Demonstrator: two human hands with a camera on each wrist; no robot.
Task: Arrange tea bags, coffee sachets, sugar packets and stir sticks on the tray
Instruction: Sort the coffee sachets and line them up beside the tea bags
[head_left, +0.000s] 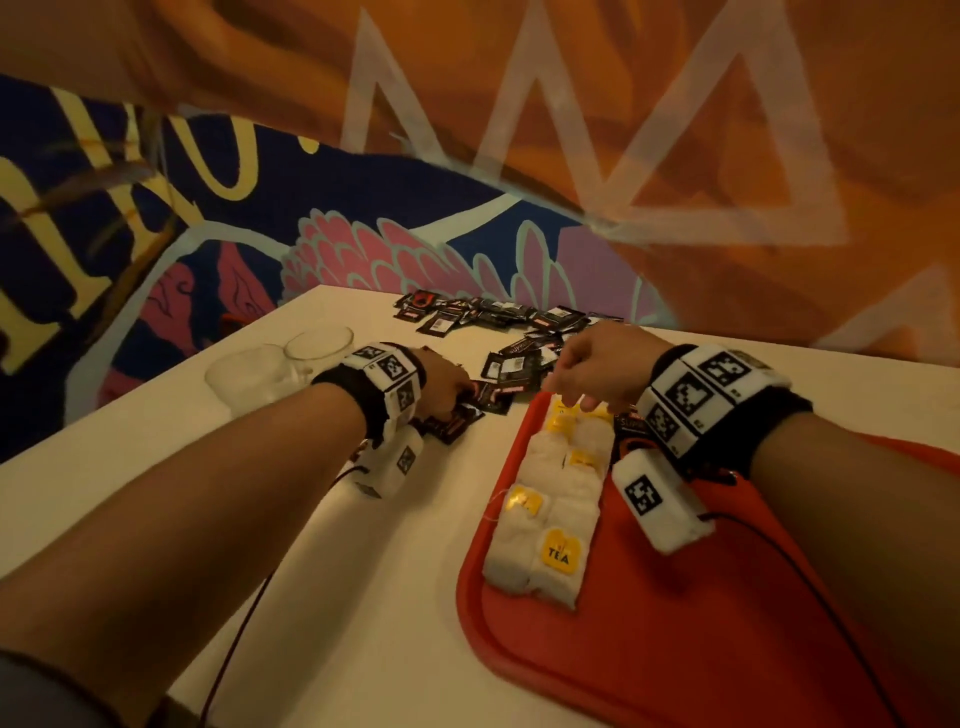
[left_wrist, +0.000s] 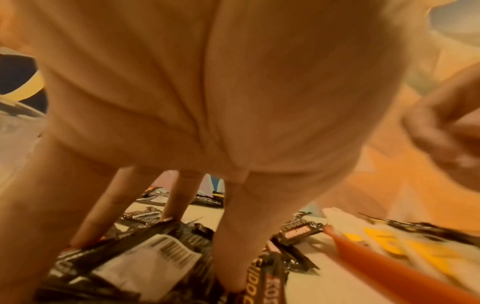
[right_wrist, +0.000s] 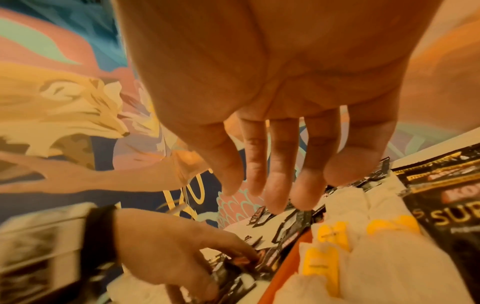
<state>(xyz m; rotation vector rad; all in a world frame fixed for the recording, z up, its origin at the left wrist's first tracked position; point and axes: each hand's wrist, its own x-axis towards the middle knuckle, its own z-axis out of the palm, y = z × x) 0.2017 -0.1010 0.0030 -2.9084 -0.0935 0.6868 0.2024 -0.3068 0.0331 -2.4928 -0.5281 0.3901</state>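
Here the left wrist view is blurred, and the left hand hides most of what lies under it. Its fingers reach down spread onto black coffee sachets on the table; whether any is pinched I cannot tell. Beside it the right hand hangs with fingers loose and apart, holding nothing, just above white tea bags with yellow tags, rowed on the red tray.

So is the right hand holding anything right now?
No, the right hand hangs empty above the tea bags, its fingers straight and spread with nothing between them.
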